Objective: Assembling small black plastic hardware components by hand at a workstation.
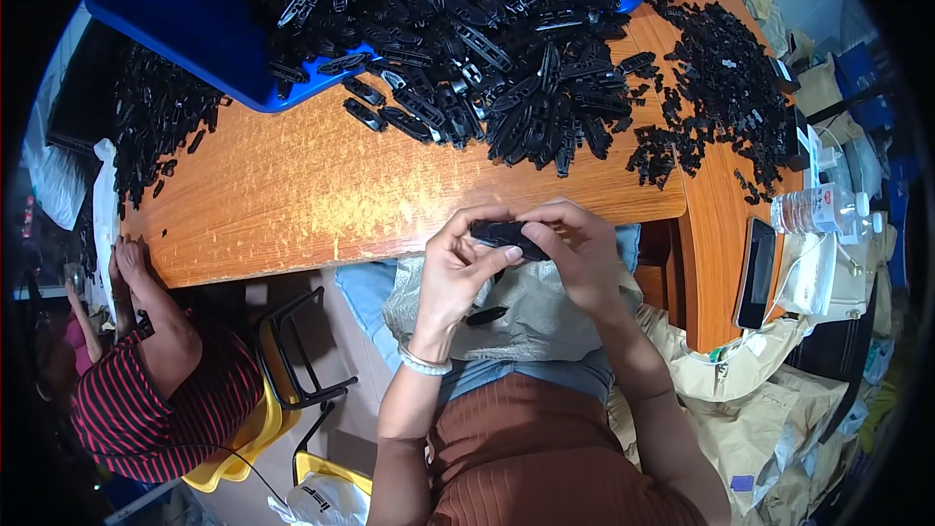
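Both my hands come together just off the table's near edge, over my lap. Between them is a long, narrow black plastic part (502, 232). My left hand (450, 261) pinches its left end between thumb and fingers. On the other end, my right hand (582, 255) closes its thumb and fingers; these partly cover the part. A similar black piece (487, 316) lies on the pale cloth (550, 326) across my lap. Beyond my hands, a heap of long black slotted parts (545, 88) spills onto the wooden table (292, 190).
A tilted blue bin (175, 15) holds more black parts. Small black pieces (730, 88) spread at the right. A phone (756, 273) and a water bottle (808, 209) are at the right edge. A co-worker in a striped top (175, 390) sits left, near another dark pile (161, 122).
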Available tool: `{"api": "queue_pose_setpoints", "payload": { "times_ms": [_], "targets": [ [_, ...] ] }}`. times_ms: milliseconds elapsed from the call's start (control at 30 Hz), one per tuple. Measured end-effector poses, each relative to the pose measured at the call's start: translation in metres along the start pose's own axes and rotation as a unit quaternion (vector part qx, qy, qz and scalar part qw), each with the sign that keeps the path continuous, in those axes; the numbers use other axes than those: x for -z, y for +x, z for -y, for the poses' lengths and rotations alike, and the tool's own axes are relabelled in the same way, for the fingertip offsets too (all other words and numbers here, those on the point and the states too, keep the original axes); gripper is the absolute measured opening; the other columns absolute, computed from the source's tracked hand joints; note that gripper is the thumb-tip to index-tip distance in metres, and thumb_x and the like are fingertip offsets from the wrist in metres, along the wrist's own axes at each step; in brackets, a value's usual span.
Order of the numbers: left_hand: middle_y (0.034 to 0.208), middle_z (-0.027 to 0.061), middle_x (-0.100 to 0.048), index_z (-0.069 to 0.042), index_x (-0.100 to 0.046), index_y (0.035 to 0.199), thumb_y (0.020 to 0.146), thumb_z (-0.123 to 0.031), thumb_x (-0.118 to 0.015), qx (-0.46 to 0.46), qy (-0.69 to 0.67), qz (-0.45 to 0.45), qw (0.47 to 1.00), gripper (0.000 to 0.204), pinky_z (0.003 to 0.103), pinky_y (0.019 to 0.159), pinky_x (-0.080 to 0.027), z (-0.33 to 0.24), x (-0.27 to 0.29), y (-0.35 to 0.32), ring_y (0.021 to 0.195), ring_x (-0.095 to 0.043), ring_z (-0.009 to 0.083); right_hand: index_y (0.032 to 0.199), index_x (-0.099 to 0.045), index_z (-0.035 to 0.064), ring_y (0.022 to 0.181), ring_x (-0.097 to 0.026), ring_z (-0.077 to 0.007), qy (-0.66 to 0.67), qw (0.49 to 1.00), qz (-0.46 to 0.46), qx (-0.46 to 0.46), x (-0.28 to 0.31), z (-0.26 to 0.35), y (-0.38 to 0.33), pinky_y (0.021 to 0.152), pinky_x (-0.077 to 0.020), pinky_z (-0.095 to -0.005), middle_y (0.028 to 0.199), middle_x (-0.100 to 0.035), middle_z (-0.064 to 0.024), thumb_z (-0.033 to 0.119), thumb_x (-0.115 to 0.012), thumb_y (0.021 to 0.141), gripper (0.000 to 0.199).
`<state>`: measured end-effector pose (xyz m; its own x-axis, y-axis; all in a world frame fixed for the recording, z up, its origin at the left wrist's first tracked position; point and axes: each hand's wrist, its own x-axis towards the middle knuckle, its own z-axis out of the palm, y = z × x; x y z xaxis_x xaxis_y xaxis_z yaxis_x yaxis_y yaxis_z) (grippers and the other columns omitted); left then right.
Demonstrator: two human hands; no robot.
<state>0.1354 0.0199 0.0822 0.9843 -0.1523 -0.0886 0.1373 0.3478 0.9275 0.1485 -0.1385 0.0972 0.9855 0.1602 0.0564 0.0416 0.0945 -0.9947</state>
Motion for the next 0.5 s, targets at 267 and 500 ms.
{"api": "queue_pose_setpoints", "payload": {
  "times_ms": [267,500],
  "targets": [
    [0.086,0.0146,-0.065,0.006,-0.052,0.101,0.080,0.009,-0.061,0.000,0.004,-0.026,1.000,0.023,0.023,0.068,-0.056,-0.011,-0.007,-0.007,0.077,-0.067,0.0191,0.093,-0.061,0.0028,0.080,-0.055,-0.0163,-0.324,0.908,-0.028,0.266,0.009,-0.001,0.001,0.063,-0.0427,-0.0259,0.087,-0.061,-0.0053,0.005,-0.063,0.079,0.014],
    [0.077,0.0117,-0.064,0.004,-0.054,0.100,0.080,0.010,-0.060,0.005,0.059,-0.031,0.998,0.022,0.022,0.062,-0.053,-0.011,-0.004,-0.008,0.066,-0.065,0.0154,0.105,-0.060,-0.0009,0.078,-0.055,-0.0093,-0.061,0.992,0.084,-0.071,0.017,-0.013,-0.011,0.067,-0.0424,-0.0215,0.082,-0.060,-0.0026,0.001,-0.064,0.080,0.026]
  ]
}}
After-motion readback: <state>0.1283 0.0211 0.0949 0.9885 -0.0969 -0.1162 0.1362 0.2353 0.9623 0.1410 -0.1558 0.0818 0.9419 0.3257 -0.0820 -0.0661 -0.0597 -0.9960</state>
